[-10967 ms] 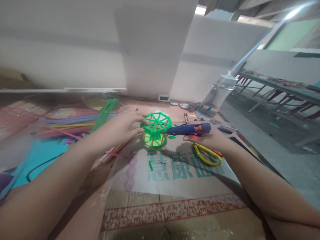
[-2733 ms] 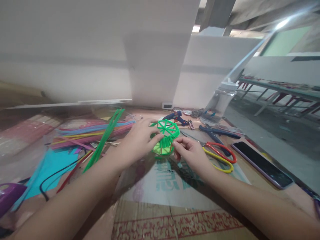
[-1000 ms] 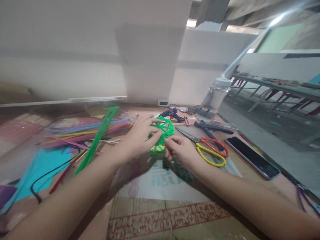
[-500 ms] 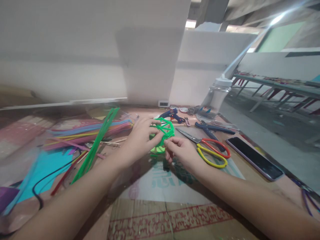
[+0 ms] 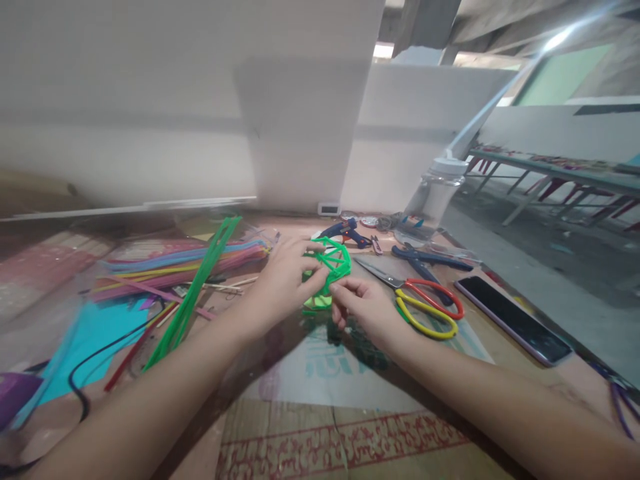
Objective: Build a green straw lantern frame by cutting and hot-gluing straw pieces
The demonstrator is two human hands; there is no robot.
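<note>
Between my hands stands a bright green openwork piece, bent from fuzzy pipe cleaners into a rounded frame with inner spokes. My left hand grips its left side, fingers curled round it with the thumb toward me. At the lower right edge, my right hand pinches the piece between thumb and fingertips; the other fingers are folded in. Some lighter green material shows beneath the frame. The exact spot where the fingertips meet the green strands is partly hidden.
Scissors with red and yellow handles lie right of my hands, beside a phone. Behind are a glue gun, pliers and a clear bottle. Green pipe cleaners and coloured bundles lie left.
Both hands keep hold of the green piece, with only slight shifts of the fingers. The whole view has moved a little.
</note>
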